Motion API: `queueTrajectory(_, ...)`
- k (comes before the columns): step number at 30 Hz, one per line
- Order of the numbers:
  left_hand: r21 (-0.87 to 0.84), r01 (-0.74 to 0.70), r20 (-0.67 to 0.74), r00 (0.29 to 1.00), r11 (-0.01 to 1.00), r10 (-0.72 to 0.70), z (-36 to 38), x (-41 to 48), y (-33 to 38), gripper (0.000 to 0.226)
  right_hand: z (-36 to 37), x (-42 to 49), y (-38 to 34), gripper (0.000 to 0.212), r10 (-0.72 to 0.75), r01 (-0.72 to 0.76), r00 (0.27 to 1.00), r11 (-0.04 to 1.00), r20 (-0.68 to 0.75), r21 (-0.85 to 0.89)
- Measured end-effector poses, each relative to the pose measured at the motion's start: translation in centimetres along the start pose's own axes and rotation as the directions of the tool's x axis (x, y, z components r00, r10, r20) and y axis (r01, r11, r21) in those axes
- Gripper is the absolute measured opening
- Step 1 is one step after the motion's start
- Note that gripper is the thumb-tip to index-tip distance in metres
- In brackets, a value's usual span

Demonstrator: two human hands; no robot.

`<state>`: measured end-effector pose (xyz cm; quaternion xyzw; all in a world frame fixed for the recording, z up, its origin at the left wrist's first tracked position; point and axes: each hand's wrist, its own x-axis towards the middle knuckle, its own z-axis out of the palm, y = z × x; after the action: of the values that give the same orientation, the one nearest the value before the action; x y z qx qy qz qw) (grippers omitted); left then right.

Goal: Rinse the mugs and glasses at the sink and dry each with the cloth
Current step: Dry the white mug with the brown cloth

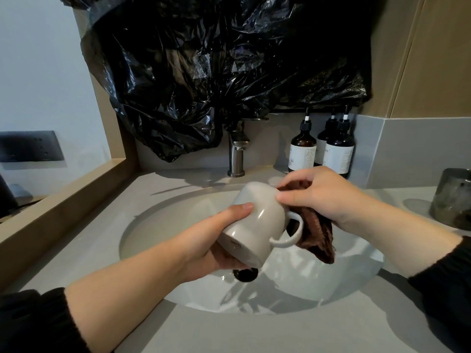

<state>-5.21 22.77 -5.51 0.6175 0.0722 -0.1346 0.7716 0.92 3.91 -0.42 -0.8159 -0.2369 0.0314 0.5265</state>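
Observation:
My left hand (216, 238) grips a grey ceramic mug (257, 225) by its base, tilted with its mouth pointing away and its handle to the right, above the sink basin (163, 225). My right hand (323, 197) holds a brown cloth (318, 235) pressed against the mug's rim side; the cloth hangs down past the handle. The mug's mouth is hidden from me. A dark smoky glass (452, 197) stands on the counter at the far right.
A metal tap (237, 154) stands behind the basin, its top under a black plastic bag (216, 67) covering the wall. Three brown pump bottles (321, 149) stand at the back right. A black drain plug (246, 275) sits below the mug. A wooden ledge (61, 197) borders the left.

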Motion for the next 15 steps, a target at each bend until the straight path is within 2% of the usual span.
queueTrajectory(2,-0.079,-0.021,-0.042,0.999,0.997,0.018,0.0,0.2,0.0,0.069,-0.3,0.1,-0.3,0.01,-0.079,0.075,0.987,0.996,-0.14,-0.04)
queueTrajectory(4,-0.089,-0.039,-0.081,0.996,0.995,0.032,0.2,0.2,0.0,0.074,0.2,-0.5,-0.7,0.014,-0.268,0.226,0.942,0.952,-0.202,-0.206)
queueTrajectory(5,-0.08,-0.047,-0.083,0.996,0.996,0.04,0.2,0.2,-0.1,0.074,0.5,-1.1,-0.9,0.016,-0.392,0.333,0.907,0.89,-0.151,-0.311)
queueTrajectory(6,-0.069,-0.055,-0.075,0.996,0.996,0.05,0.2,0.1,-0.1,0.073,1.0,-1.4,-0.8,0.017,-0.497,0.438,0.867,0.795,-0.036,-0.419)
queueTrajectory(7,-0.054,-0.064,-0.071,0.996,0.997,0.06,0.2,0.0,-0.1,0.071,1.3,-1.4,-0.4,0.016,-0.559,0.524,0.825,0.696,0.089,-0.491)
queueTrajectory(8,-0.041,-0.072,-0.071,0.995,0.997,0.069,0.2,-0.1,-0.1,0.07,1.4,-1.1,0.1,0.015,-0.568,0.557,0.808,0.647,0.16,-0.52)
queueTrajectory(9,-0.04,-0.08,-0.085,0.993,0.996,0.076,0.2,-0.1,0.0,0.069,1.1,-0.7,0.5,0.014,-0.528,0.52,0.836,0.679,0.148,-0.518)
queueTrajectory(12,-0.087,-0.117,-0.139,0.985,0.989,0.104,0.2,-0.2,0.4,0.058,-0.7,0.6,1.5,0.017,-0.342,0.265,0.934,0.858,-0.104,-0.439)
queueTrajectory(15,-0.077,-0.139,-0.144,0.981,0.987,0.127,0.3,-0.2,0.5,0.053,-0.8,0.6,2.1,0.015,-0.2,0.162,0.95,0.972,-0.242,-0.169)
